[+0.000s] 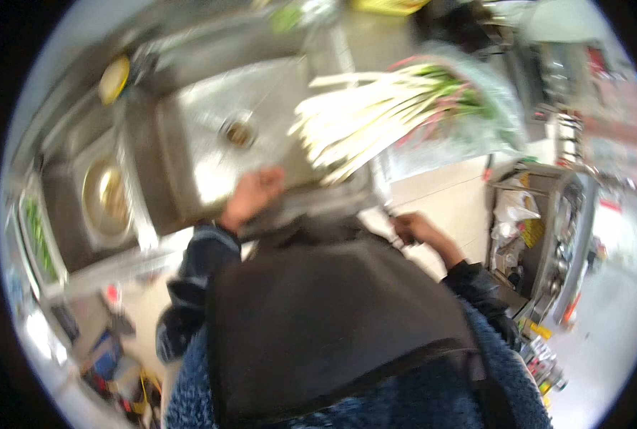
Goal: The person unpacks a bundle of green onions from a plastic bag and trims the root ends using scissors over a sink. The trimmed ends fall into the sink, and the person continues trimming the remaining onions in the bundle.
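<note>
My left hand (254, 195) is over the near edge of the steel sink (216, 177), its fingers curled and blurred; nothing in it can be made out. Lower right, my right hand (420, 230) is closed round a dark-handled tool, blurred, with a pale shiny part beside it. White-stemmed green vegetables (361, 118), like scallions or garlic shoots, lie over the sink's right side. Their root ends point towards the basin, and their leaves rest in a clear plastic bag (500, 118) with reddish edges. A drain (239, 133) shows in the basin.
A second basin on the left holds a round metal bowl (108, 198). Beyond it is a tray of green vegetables (40, 238). A yellow-edged round thing (114, 80) sits behind the sink. On the right stands a steel unit (549, 230) with bags and utensils. Bags and boxes lie lower left.
</note>
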Action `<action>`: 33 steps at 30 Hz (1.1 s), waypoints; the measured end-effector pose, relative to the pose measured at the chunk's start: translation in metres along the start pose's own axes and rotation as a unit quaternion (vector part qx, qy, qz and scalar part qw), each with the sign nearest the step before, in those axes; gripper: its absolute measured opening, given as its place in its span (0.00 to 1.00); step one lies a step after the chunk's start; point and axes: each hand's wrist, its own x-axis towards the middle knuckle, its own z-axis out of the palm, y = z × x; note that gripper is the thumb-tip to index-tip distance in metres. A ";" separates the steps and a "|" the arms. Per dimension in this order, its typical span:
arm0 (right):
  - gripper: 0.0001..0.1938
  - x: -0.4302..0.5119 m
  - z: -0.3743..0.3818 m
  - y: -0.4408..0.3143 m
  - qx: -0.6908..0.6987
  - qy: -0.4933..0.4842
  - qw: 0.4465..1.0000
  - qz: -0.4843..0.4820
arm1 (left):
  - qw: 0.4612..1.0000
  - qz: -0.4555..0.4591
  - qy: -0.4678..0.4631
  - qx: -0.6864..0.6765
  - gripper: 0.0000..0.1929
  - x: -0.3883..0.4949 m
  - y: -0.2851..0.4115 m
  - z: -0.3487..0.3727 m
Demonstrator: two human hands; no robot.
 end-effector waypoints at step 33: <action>0.30 0.012 0.021 -0.006 -0.236 0.006 0.940 -0.246 | 0.982 0.165 -0.080 0.050 0.15 0.050 -0.004 0.066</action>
